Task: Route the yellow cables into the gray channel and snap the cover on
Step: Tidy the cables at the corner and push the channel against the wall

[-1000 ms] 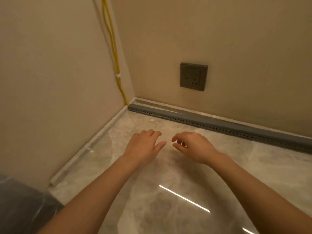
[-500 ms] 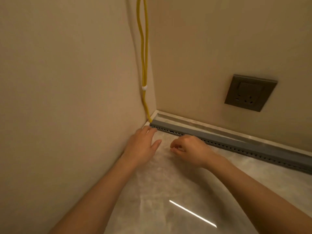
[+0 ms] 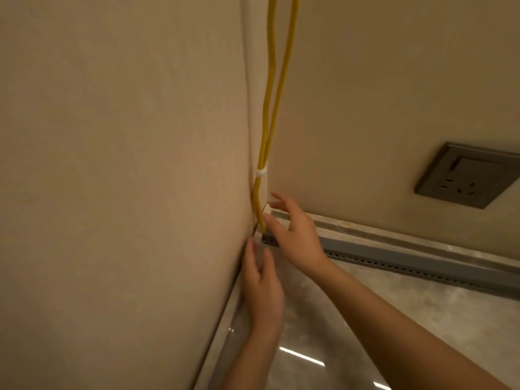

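Two yellow cables [image 3: 269,114] hang down the room corner, bound by a white tie [image 3: 260,173], and end at the floor by the channel's left end. The gray channel [image 3: 408,256], with a row of small holes along its front, runs along the base of the right wall. My right hand [image 3: 295,235] is spread open over the channel's left end, fingertips close to the cables' lower end. Below it, my left hand [image 3: 263,288] lies beside the left wall, fingers apart and pointing up toward the corner. Neither hand holds anything.
A dark wall socket [image 3: 467,175] sits on the right wall above the channel. A pale stone skirting [image 3: 422,235] runs behind the channel and along the left wall. The floor [image 3: 351,305] is glossy marble tile with light reflections.
Both hands have moved forward into the corner. The right hand opened and now lies over the channel's end; the left slid up along the left wall. The view moved closer.
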A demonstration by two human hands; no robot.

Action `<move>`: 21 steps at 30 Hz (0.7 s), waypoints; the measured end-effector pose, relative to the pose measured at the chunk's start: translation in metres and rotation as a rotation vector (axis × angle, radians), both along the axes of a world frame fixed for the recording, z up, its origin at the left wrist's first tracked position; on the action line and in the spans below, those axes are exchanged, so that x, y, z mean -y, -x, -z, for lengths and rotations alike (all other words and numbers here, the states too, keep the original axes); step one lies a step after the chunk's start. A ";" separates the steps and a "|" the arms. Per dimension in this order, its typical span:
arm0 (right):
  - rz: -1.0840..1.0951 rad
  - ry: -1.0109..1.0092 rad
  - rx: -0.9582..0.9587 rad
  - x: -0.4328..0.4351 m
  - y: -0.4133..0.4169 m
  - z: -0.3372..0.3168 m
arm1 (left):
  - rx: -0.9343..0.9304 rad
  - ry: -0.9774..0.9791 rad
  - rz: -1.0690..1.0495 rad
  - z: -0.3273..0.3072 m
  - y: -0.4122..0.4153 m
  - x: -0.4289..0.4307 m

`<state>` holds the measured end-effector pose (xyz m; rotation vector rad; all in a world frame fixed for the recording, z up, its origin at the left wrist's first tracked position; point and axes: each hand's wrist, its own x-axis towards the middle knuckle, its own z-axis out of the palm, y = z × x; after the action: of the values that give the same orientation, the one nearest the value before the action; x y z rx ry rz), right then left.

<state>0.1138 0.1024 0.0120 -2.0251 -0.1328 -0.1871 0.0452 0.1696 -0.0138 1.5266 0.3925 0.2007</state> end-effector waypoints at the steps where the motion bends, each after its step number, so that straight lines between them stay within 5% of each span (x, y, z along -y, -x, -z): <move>1: -0.033 -0.092 -0.048 -0.005 -0.004 -0.006 | -0.025 0.033 -0.006 -0.002 0.000 0.000; 5: -0.098 -0.109 -0.101 -0.020 -0.020 -0.017 | -0.023 0.179 0.041 -0.008 -0.004 0.000; 13: -0.165 0.202 0.086 -0.013 -0.030 -0.016 | 0.017 0.180 0.151 -0.013 -0.015 0.009; 21: -0.159 0.011 -0.069 0.007 -0.034 -0.021 | 0.088 -0.330 0.248 -0.020 -0.042 0.011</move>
<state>0.1480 0.0952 0.0330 -2.0193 -0.2510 -0.0156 0.0872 0.1586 0.0061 1.8670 0.0997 0.1413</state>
